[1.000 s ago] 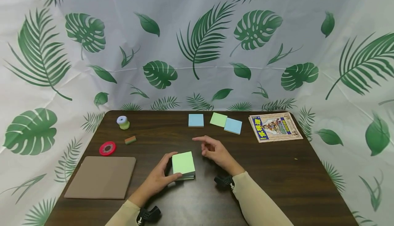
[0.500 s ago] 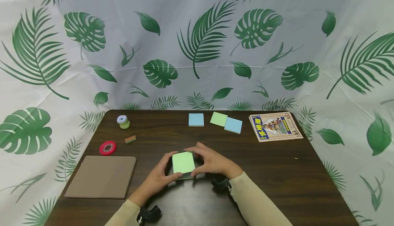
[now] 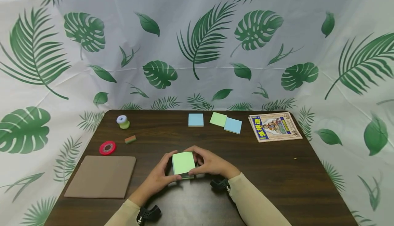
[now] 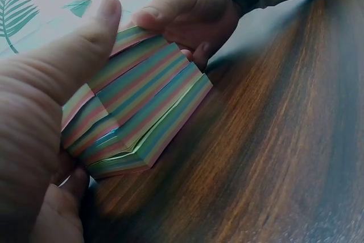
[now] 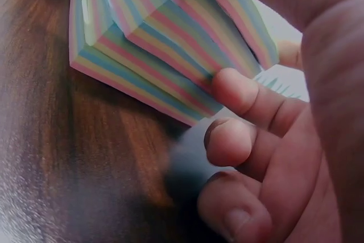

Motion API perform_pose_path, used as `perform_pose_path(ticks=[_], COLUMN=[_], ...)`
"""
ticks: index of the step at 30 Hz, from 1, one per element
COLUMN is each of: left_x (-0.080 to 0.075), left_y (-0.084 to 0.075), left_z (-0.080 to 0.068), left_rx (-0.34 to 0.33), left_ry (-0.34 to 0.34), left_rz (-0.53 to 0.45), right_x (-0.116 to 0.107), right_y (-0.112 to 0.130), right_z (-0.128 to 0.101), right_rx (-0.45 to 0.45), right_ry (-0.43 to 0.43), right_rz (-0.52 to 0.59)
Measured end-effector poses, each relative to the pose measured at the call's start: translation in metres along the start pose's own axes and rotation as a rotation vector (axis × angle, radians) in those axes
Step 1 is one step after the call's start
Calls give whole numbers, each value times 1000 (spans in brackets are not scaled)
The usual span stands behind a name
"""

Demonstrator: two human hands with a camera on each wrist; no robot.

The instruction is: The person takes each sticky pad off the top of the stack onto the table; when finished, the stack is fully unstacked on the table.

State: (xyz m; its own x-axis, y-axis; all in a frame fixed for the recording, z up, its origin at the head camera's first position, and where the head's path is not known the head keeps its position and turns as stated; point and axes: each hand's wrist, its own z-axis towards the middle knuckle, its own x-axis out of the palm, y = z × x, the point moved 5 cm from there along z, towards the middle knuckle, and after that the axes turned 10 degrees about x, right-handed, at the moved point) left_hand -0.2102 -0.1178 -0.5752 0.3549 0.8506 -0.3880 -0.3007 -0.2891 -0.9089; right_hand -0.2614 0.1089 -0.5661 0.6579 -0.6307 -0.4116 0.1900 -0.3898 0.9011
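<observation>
A stack of sticky note pads (image 3: 183, 163), light green on top, stands in the middle of the table near the person. In the left wrist view the stack's edges (image 4: 145, 103) show stripes of pink, yellow, green and blue, and its layers sit unevenly. My left hand (image 3: 158, 175) grips the stack from the left, thumb at the near side and fingers toward the far side. From the right, my right hand (image 3: 212, 162) holds it too, thumb at the near corner. The right wrist view shows a fingertip (image 5: 236, 90) against the striped side, the lower fingers curled beneath.
Along the back lie two blue note pads (image 3: 196, 120) (image 3: 233, 125) and a green pad (image 3: 218, 119). A magazine (image 3: 275, 127) lies back right. To the left are a brown board (image 3: 101, 177), a red ring-shaped roll (image 3: 107, 148), a small eraser-like block (image 3: 130, 139) and a lidded container (image 3: 123, 122).
My right hand has come in from the right, where it was apart with its index finger extended, and now holds the stack's right side. The left hand has kept its place.
</observation>
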Motion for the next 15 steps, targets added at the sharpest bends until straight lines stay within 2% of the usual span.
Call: perform_pose_path(ticks=[4,11,15], left_x=[0,0,0], left_y=[0,-1,-1], left_z=[0,0,0], left_rx=[10,90,98], left_ry=[-4,-21,-26], left_rz=[5,42,52], right_x=[0,-4,-5], right_y=[-3,-7,-9], right_z=[1,4,4], right_rx=[0,-24,-32], right_ry=[-4,-4,18], right_rz=[27,93,118])
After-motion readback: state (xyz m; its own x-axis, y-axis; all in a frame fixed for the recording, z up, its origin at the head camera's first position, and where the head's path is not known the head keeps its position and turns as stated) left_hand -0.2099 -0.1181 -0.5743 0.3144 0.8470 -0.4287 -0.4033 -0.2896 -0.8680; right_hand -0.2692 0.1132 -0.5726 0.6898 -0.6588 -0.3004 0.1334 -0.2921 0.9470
